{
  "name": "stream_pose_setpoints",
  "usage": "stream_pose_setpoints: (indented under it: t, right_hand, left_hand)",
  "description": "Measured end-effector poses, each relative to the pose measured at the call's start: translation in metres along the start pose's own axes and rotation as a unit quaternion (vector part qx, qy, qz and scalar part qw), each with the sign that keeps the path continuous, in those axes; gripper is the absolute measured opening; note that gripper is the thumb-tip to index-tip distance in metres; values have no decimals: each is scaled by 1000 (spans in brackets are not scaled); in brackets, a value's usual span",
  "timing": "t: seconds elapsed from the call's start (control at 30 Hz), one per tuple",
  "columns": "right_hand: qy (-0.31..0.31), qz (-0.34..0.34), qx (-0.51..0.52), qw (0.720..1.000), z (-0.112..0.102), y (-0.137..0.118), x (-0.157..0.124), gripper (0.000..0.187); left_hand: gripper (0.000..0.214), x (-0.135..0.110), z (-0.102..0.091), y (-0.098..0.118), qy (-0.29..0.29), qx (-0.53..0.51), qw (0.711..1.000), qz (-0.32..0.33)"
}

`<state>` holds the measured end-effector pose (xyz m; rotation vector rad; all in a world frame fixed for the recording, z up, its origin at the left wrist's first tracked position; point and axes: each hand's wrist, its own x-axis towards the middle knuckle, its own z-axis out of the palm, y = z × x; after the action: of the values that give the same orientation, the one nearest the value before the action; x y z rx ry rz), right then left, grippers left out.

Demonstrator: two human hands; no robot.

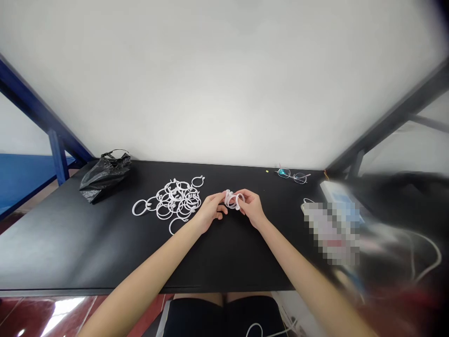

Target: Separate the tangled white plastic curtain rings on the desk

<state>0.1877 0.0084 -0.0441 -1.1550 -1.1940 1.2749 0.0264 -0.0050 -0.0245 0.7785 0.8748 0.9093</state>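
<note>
Over the middle of the black table, both my hands hold a small bunch of white plastic curtain rings (231,200). My left hand (211,210) pinches the bunch from the left between thumb and forefinger, its other fingers curled loosely. From the right, my right hand (253,208) has its fingers closed on a ring of the same bunch. How many rings are in the bunch, I cannot tell. A loose pile of similar curtain rings (177,201), each with a small eyelet, lies left of my left hand. One ring (197,181) sits at the pile's far edge.
On the black table (105,252), a black plastic bag (107,173) stands at the back left. Eyeglasses (292,175) lie at the back right. Further right are a pixelated item (331,231), a white box (333,192) and a white cable (433,264). A wall rises behind.
</note>
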Motion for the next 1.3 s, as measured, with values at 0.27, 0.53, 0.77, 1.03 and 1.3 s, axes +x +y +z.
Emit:
stream_pose_setpoints:
  t: [0.27,0.53,0.77,1.03,1.3]
  right_hand:
    - [-5,-8,39,999,-2,-9,-5,29]
    - [-11,-30,17,999,-1,-14,-10,27]
    - [26,-31,52,998,-2,-16,-12,12]
    - [-50,-56,-44,996,-2,-13,-14,39]
    - [-55,-9,-52,997,-9,-4,-10,51]
  left_hand:
    - [34,0,-3,4,-15,-4,999,-36]
    - [34,-6,0,7,-67,11,997,-48]
    - [38,-8,1,10,-104,9,994,-44]
    - [46,-4,-2,8,-116,-38,990,-74]
    - [53,-3,-4,10,-132,-56,987,-69]
